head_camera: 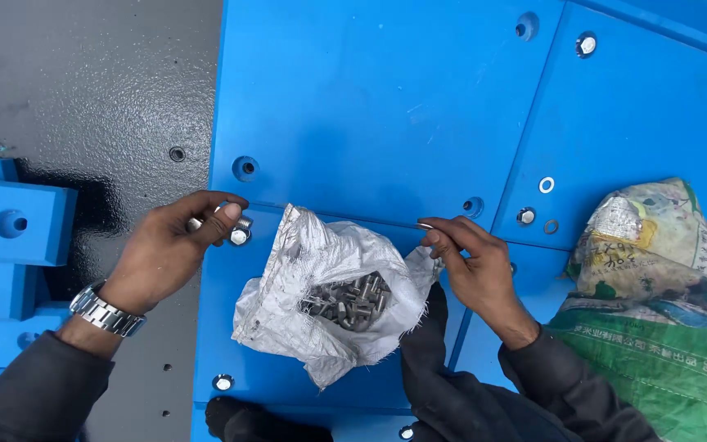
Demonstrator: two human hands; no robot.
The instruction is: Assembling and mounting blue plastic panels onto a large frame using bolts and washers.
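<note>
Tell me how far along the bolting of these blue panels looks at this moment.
Done: silver bolt heads already sit in several holes of the blue panels. In hand: the left hand holds grey metal bolts; the right hand pinches a thin metal washer over the open white woven sack of bolts. Left: some holes remain empty, and loose washers lie on the panel.

Left hand (175, 245) at nine o'clock pinches a steel bolt (237, 231) between thumb and fingers. Right hand (472, 263) at three o'clock holds a thin washer (425, 226) at its fingertips. Between them, dead centre, a white woven sack (321, 286) lies open on the blue panel (378, 106), bolts (348, 299) heaped inside. A printed green sack (656, 311) slumps at four o'clock.
</note>
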